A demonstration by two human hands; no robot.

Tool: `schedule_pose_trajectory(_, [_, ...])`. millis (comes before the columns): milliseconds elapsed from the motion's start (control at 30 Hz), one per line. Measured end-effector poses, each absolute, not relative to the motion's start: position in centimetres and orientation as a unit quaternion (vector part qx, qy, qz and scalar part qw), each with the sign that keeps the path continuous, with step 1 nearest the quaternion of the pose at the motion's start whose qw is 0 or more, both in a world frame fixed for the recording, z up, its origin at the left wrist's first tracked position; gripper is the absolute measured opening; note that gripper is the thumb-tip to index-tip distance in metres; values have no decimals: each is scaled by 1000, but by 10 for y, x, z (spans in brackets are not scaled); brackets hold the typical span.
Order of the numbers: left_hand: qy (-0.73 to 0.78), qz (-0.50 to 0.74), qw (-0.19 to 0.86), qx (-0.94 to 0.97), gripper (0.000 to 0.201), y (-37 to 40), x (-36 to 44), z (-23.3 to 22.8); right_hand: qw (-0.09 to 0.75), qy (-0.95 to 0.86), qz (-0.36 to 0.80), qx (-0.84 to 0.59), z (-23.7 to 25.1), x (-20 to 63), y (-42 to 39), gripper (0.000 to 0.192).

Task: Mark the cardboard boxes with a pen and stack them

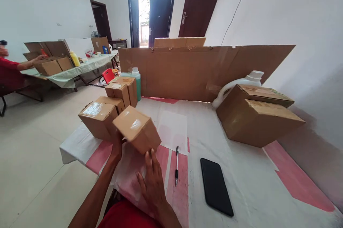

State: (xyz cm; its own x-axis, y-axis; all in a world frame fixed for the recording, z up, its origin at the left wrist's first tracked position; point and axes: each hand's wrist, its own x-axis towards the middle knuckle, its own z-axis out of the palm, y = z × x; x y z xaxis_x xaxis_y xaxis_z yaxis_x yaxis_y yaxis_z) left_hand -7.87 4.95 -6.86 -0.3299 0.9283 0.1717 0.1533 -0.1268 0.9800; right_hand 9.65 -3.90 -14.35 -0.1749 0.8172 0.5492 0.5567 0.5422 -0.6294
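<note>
A small sealed cardboard box is held tilted above the near left part of the table. My left hand grips it from its left underside. My right hand presses its fingertips against the box's near bottom edge. Several more small taped boxes stand stacked just behind it at the table's left edge.
A pen and a black phone lie right of my hands. A large open carton, a white jug, a green bottle and a cardboard screen stand behind. Another person sits at a far table on the left.
</note>
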Motion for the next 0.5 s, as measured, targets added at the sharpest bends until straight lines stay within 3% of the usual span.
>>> schedule_pose_trajectory(200, [569,552,308,525,55,33,-69,-73,505,-607,309,-530,-118,128,0,66])
schedule_pose_trajectory(367, [540,508,285,608,52,3,-53,-48,526,-543,374,-537,-89,167,19,61])
schedule_pose_trajectory(500, [518,438,181,712,59,-15,-46,-32,522,-526,451,-497,-77,187,30,64])
